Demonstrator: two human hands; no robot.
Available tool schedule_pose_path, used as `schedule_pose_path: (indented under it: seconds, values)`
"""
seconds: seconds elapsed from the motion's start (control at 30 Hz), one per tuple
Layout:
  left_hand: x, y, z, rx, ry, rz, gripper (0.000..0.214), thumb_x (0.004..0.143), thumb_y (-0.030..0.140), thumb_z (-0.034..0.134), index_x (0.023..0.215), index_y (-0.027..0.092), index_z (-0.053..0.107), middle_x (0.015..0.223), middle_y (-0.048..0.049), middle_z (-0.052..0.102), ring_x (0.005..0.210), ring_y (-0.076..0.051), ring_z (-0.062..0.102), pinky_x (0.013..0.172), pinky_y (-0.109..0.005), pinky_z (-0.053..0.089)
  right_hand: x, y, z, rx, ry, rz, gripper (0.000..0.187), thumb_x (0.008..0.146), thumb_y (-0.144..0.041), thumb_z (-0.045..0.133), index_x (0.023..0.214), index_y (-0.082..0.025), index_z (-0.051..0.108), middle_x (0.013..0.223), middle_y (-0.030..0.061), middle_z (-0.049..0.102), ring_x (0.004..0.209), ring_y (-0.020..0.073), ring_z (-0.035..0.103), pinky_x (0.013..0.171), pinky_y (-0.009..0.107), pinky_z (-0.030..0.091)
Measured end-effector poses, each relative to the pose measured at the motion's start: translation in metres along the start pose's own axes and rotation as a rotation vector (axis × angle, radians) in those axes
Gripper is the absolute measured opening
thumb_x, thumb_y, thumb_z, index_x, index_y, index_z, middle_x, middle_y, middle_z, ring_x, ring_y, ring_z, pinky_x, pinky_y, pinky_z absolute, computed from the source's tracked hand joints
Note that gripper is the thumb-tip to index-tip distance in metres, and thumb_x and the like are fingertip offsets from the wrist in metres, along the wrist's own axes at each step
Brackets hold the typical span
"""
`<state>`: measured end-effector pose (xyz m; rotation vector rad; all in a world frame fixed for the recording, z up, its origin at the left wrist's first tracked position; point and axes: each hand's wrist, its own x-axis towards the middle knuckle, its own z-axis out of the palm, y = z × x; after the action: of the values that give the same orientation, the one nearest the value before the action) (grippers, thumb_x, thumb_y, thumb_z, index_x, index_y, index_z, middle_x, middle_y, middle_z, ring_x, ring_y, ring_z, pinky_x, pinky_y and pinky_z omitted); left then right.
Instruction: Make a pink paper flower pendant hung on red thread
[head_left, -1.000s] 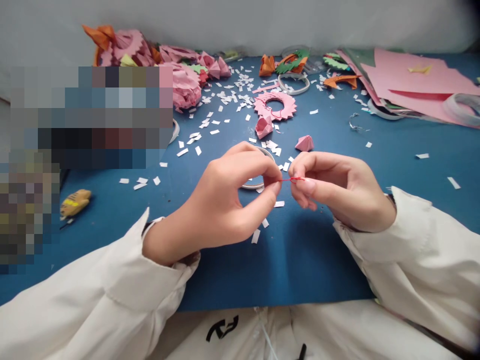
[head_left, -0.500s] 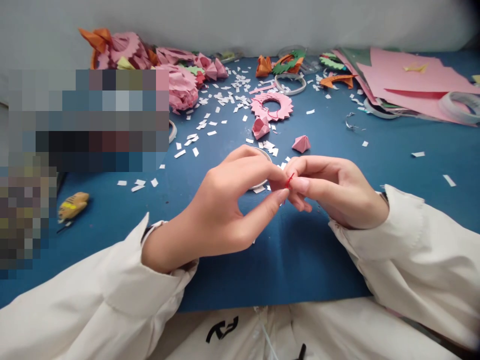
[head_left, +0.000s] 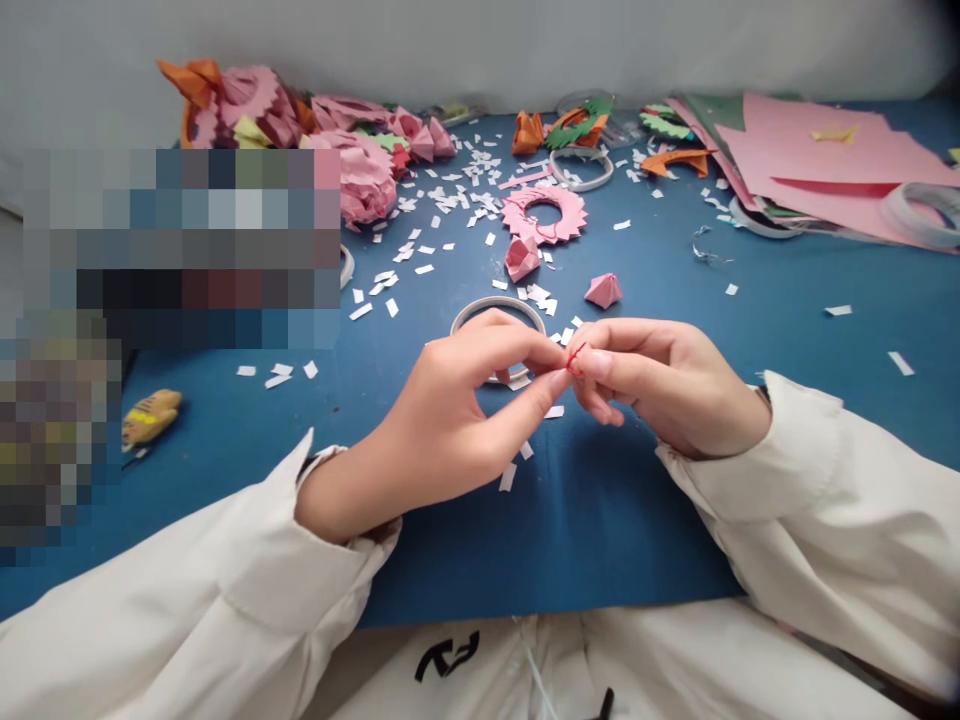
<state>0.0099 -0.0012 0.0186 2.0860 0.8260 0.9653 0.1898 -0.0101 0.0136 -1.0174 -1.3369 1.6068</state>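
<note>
Both hands met above the blue counter [head_left: 615, 520], fingertip against fingertip. On the left hand [head_left: 442, 420] the grip was narrow, thumb and forefinger pinched on a thin red thread [head_left: 576, 357]. On the right hand [head_left: 660, 385] the grip was also closed on the same thread, with the other fingers curled under. Only a small loop of the thread showed, between the two pinches; its ends were hidden inside the fingers. Just behind the left hand lay a tape ring [head_left: 480, 308], partly covered.
</note>
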Motion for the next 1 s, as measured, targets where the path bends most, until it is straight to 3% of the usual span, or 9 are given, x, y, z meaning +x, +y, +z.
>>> schedule_pose_path:
  seconds: [0.3, 0.63, 0.7, 0.8, 0.87, 0.93, 1.0]
  values:
    - [0.000, -0.002, -0.001, 0.078, -0.027, 0.025, 0.007, 0.079, 0.012, 0.057, 0.079, 0.017, 0.063, 0.070, -0.0027, 0.062, 0.073, -0.015, 0.051, 0.062, -0.029, 0.043, 0.004, -0.003, 0.003, 0.159, 0.046, 0.176, 0.010, 0.073, -0.017, 0.062, 0.065, -0.012, 0.060, 0.046, 0.0000, 0.050, 0.041, 0.0074, 0.044, 0.039, 0.018, 0.033]
    - [0.000, -0.003, 0.002, 0.157, 0.044, 0.117, 0.006, 0.080, 0.013, 0.058, 0.083, 0.016, 0.062, 0.071, -0.0013, 0.062, 0.074, -0.012, 0.053, 0.062, -0.024, 0.045, 0.003, 0.000, 0.003, 0.050, 0.006, 0.149, 0.014, 0.077, -0.023, 0.057, 0.070, -0.012, 0.059, 0.046, -0.0018, 0.048, 0.041, 0.0068, 0.043, 0.039, 0.019, 0.035]
    - [0.000, -0.002, 0.002, 0.144, 0.062, 0.106, 0.005, 0.080, 0.011, 0.058, 0.081, 0.015, 0.062, 0.069, -0.0011, 0.062, 0.073, -0.012, 0.054, 0.060, -0.023, 0.045, 0.001, 0.001, 0.003, -0.130, 0.063, -0.027, 0.014, 0.081, -0.026, 0.054, 0.075, -0.014, 0.058, 0.052, -0.0013, 0.050, 0.045, 0.0082, 0.046, 0.042, 0.021, 0.038]
    - [0.000, -0.002, 0.002, 0.131, 0.089, 0.064, 0.004, 0.079, 0.012, 0.060, 0.079, 0.015, 0.061, 0.071, -0.0011, 0.062, 0.071, -0.011, 0.056, 0.057, -0.022, 0.044, -0.003, 0.003, 0.003, -0.632, 0.289, -0.541, 0.008, 0.081, -0.024, 0.057, 0.078, -0.017, 0.058, 0.069, 0.0014, 0.058, 0.056, 0.0094, 0.053, 0.049, 0.023, 0.045]
    - [-0.001, -0.001, 0.002, 0.133, 0.091, 0.052, 0.004, 0.079, 0.012, 0.059, 0.079, 0.015, 0.062, 0.073, -0.0012, 0.062, 0.072, -0.011, 0.056, 0.057, -0.022, 0.044, -0.006, 0.003, 0.002, -0.975, 0.359, -0.840, 0.002, 0.079, -0.019, 0.058, 0.081, -0.020, 0.059, 0.079, 0.0027, 0.062, 0.062, 0.0100, 0.057, 0.054, 0.024, 0.048]
    - [-0.001, -0.001, 0.001, 0.140, 0.080, 0.052, 0.005, 0.079, 0.012, 0.059, 0.080, 0.015, 0.062, 0.073, -0.0011, 0.062, 0.073, -0.011, 0.055, 0.057, -0.022, 0.044, -0.007, 0.002, 0.000, -1.207, 0.331, -1.007, 0.010, 0.080, -0.015, 0.058, 0.087, -0.022, 0.060, 0.082, 0.0027, 0.065, 0.066, 0.0107, 0.060, 0.059, 0.023, 0.051]
    - [-0.001, -0.002, 0.001, 0.154, 0.075, 0.064, 0.005, 0.080, 0.012, 0.058, 0.080, 0.015, 0.062, 0.072, -0.0009, 0.062, 0.074, -0.011, 0.055, 0.058, -0.022, 0.044, -0.007, 0.002, -0.002, -1.328, 0.300, -1.071, 0.016, 0.079, -0.012, 0.059, 0.092, -0.022, 0.060, 0.082, 0.0033, 0.066, 0.069, 0.0112, 0.062, 0.063, 0.022, 0.052]
